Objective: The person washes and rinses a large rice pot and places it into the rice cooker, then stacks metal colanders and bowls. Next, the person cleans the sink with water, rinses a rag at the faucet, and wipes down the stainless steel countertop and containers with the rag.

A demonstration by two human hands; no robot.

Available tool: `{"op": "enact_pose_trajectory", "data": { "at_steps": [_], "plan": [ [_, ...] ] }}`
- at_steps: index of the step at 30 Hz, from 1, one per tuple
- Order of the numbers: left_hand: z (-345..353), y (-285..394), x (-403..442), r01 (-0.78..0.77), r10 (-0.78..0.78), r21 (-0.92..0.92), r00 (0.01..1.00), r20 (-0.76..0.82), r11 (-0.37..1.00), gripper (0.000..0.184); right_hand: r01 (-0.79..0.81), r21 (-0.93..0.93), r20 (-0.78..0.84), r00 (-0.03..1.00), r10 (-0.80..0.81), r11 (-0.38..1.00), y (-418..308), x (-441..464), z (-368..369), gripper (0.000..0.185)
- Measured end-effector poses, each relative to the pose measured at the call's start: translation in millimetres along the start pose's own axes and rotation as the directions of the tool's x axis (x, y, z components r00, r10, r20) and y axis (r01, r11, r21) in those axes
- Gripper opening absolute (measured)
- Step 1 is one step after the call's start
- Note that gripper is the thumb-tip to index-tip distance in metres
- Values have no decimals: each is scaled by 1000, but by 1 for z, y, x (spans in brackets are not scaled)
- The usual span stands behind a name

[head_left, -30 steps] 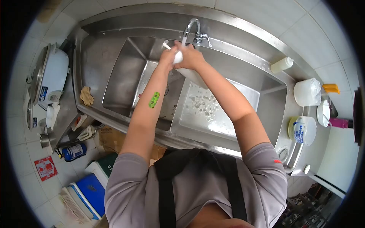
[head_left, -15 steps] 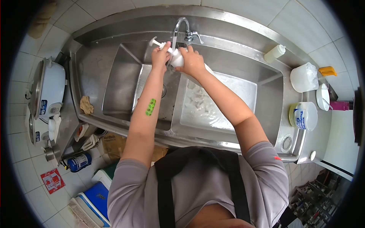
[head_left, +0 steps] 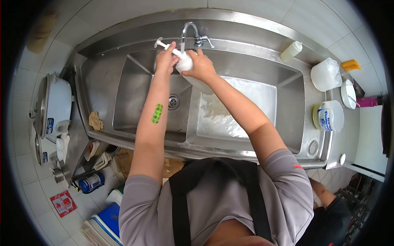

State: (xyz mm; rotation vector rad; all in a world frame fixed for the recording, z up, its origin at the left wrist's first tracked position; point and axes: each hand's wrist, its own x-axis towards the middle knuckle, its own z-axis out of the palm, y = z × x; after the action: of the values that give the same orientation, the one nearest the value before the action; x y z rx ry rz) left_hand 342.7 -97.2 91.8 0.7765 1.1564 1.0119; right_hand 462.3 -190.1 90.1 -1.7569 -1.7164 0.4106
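A white pump bottle (head_left: 186,62) is held tilted under the running faucet (head_left: 189,30), its pump head pointing up to the left. My left hand (head_left: 166,60) has its fingers closed around the pump's neck. Around the shoulder of the bottle, my right hand (head_left: 200,64) is wrapped, and the body of the bottle runs down beneath my right wrist. Water falls from the spout by the pump collar. Below lies the double steel sink (head_left: 164,135), with water in its right basin.
On the right ledge are a squeeze bottle (head_left: 292,51), a white tub (head_left: 326,75), a labelled container (head_left: 329,116) and a white bowl (head_left: 348,94). A tan cloth (head_left: 96,121) lies at left. Another person's arm (head_left: 322,192) shows at lower right.
The bottle and both hands have shifted left, and the pump head shows more fully. The tilt of the bottle has changed. Another person has come into view at the lower right.
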Motion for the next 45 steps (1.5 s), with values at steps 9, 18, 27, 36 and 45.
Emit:
{"op": "enact_pose_trajectory", "data": {
  "at_steps": [9, 18, 27, 36, 45],
  "plan": [
    [-4, -1, 16, 30, -32, 28, 998, 60, 999, 38, -19, -22, -57, 998, 17, 1000, 11, 4, 6, 79],
    [0, 3, 12, 52, -56, 67, 997, 60, 996, 36, -29, 18, -25, 999, 29, 999, 9, 1, 0, 75],
    [-11, -15, -10, 46, -135, 231, 914, 383, 972, 49, -51, 36, -5, 999, 51, 998, 6, 7, -1, 72],
    [0, -29, -21, -111, -35, 343, 919, 392, 933, 56, -18, 101, -80, 996, 26, 995, 14, 5, 8, 76],
    [0, -35, -15, -195, 63, 325, 925, 374, 925, 48, 41, 163, -156, 988, -15, 986, 19, 4, 12, 88]
  ]
}}
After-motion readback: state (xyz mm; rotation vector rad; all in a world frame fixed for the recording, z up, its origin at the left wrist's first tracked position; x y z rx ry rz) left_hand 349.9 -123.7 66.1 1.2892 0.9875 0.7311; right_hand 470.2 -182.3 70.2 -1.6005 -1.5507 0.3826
